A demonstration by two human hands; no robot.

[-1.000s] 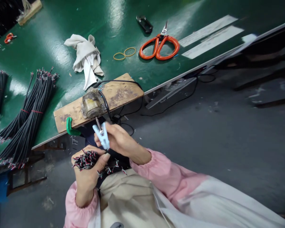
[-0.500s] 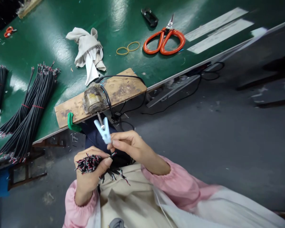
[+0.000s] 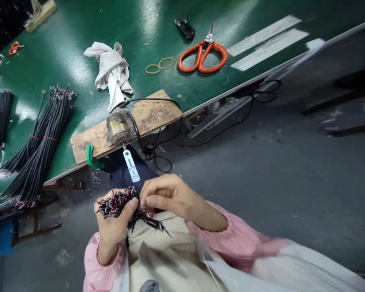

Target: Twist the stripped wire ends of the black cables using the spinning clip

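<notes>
Wire bundle (image 3: 113, 204), one, sits gripped in left hand (image 3: 114, 228); right hand (image 3: 170, 198) curls beside it, hold unclear, near one blue clip (image 3: 135, 177).

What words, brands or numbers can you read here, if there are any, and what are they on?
None that I can read.
White strips beside the orange scissors: faint marks, too blurred to read.
Grey patch on the apron: cut off by the picture's edge, no letters I can make out.
Pale blue clip: no readable writing.
</notes>
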